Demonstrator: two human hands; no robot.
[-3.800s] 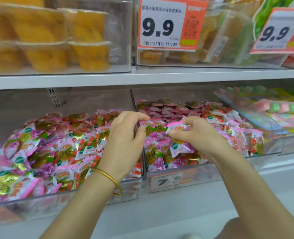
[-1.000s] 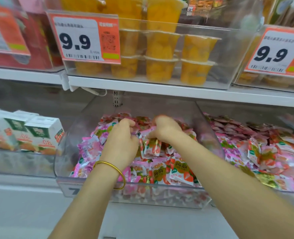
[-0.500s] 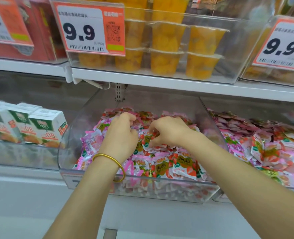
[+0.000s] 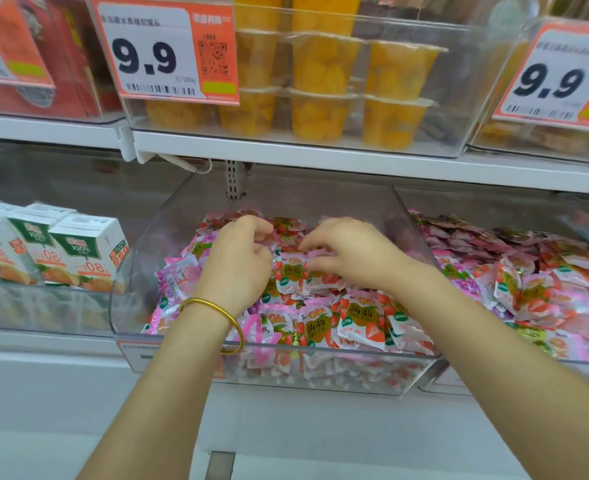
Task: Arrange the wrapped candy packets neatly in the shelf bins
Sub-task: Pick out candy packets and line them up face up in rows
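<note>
A clear plastic bin (image 4: 128,306) on the lower shelf holds a heap of pink wrapped candy packets (image 4: 352,323) with strawberry print. Both my hands are inside it, over the middle of the heap. My left hand (image 4: 237,265), with a gold bangle on the wrist, hovers with curled fingers on the packets; whether it holds one is hidden. My right hand (image 4: 352,254) pinches the top edge of a strawberry packet (image 4: 295,275) between thumb and fingers. A second bin (image 4: 528,282) to the right is also full of packets.
Juice cartons (image 4: 82,251) stand in the bin to the left. The white upper shelf edge (image 4: 320,161) runs close above my hands, carrying a bin of yellow fruit cups (image 4: 320,81) and an orange 9.9 price tag (image 4: 168,50).
Earlier I worked at the right-hand bin; I have since shifted to this one. Over the last second both hands stayed in the heap, the right hand drawing slightly right and lower on a packet.
</note>
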